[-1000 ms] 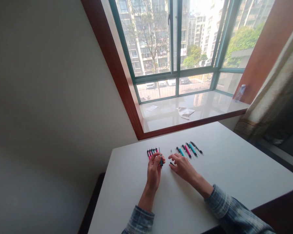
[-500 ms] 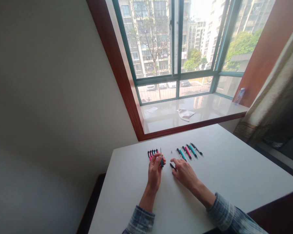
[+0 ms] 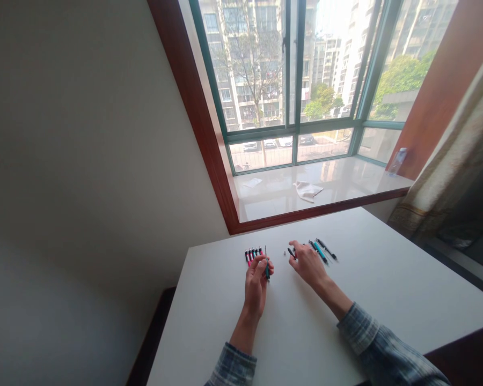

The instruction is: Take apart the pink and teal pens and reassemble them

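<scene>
- The left hand is closed on a pen with a teal barrel, fingers and thumb wrapped around it; a thin rod points up out of its top. This grip looks the same as half a second ago.
- The right hand pinches a black piece between thumb and fingers; how firmly, I cannot tell. The two hands are apart.
- What has changed most is the right hand: half a second ago it was nearer the person, with the black piece low by its thumb. Now hand and piece are farther forward and a little more to the right.
- That shift puts the hand over the near part of the laid-out pens. The red pen and another teal one, both plain to see before, are now mostly hidden behind it.
- Just beyond the right hand, to its right, a teal pen and a black pen remain in view, side by side and slanted.
- Between the hands, slightly forward of them, a small tip lies on the table, apart from both, as before.
- Just beyond the left hand's fingers, the pen row has stayed put, its lower part covered by that hand.
</scene>
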Demonstrator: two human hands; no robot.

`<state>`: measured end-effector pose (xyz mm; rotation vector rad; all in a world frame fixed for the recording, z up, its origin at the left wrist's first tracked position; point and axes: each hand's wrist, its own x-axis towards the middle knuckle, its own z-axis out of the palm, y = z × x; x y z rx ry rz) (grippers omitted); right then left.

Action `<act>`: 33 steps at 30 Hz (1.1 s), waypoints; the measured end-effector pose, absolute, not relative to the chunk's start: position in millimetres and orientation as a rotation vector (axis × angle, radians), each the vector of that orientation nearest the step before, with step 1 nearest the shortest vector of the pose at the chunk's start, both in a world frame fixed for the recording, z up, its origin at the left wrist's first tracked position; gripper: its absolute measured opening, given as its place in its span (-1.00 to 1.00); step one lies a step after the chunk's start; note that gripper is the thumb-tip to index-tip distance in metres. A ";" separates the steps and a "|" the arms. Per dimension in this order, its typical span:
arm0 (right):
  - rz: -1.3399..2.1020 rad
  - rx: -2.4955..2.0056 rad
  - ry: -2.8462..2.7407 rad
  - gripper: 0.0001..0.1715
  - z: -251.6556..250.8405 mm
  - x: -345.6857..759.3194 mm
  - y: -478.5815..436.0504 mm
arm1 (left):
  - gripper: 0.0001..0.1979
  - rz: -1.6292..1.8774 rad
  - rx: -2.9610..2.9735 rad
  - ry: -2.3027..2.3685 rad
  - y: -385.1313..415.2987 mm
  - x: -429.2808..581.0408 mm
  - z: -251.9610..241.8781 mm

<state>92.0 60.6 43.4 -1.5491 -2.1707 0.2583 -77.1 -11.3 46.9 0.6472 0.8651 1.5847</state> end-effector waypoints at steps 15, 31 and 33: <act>0.319 -1.578 -2.231 -0.56 30.5 86.7 69.4 | -0.69 1.607 0.616 0.862 -7.2 -73.1 44.0; 0.910 -1.001 -1.746 -0.63 55.1 83.3 43.8 | -0.67 1.571 0.805 0.966 -7.4 -71.2 42.8; 1.024 -0.944 -1.674 -0.60 54.4 79.8 38.5 | -0.65 1.556 0.873 1.017 -7.4 -70.2 41.8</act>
